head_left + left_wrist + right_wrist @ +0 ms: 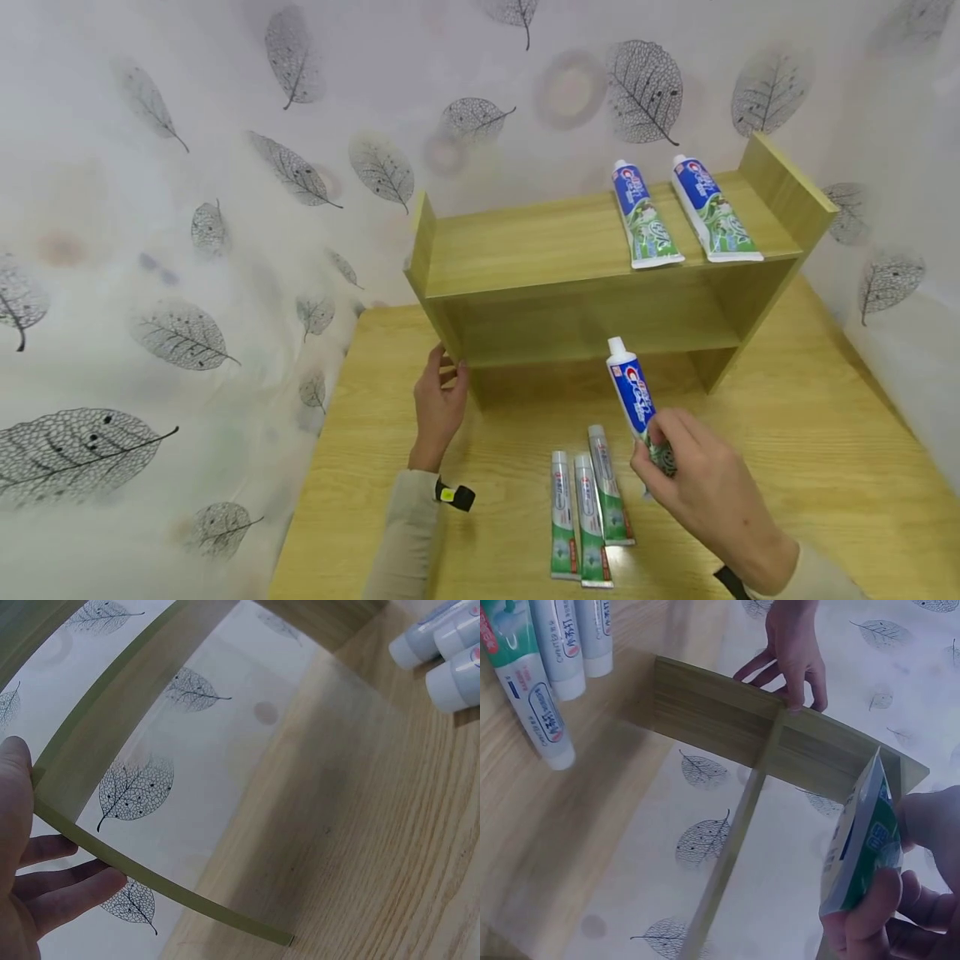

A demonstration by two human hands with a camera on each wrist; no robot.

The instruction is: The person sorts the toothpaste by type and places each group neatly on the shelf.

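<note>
My right hand [712, 492] grips a blue, white and green toothpaste tube [633, 396] by its flat lower end. The white cap points up and away, in front of the shelf's lower level. In the right wrist view the tube [866, 832] is seen from its crimped end, between thumb and fingers. My left hand [438, 400] holds the left side panel of a small wooden shelf [525, 250], thumb at its front edge and fingers on the outer side. Two matching toothpaste tubes, one [645, 217] left of the other [716, 208], lie on the shelf top's right half, caps toward the wall.
Three silver and green toothpaste tubes [588, 517] lie side by side on the wooden table [825, 467] before the shelf. Behind it rises a pale wall [480, 50] with a leaf pattern. A raised right side panel [791, 183] bounds the shelf's top.
</note>
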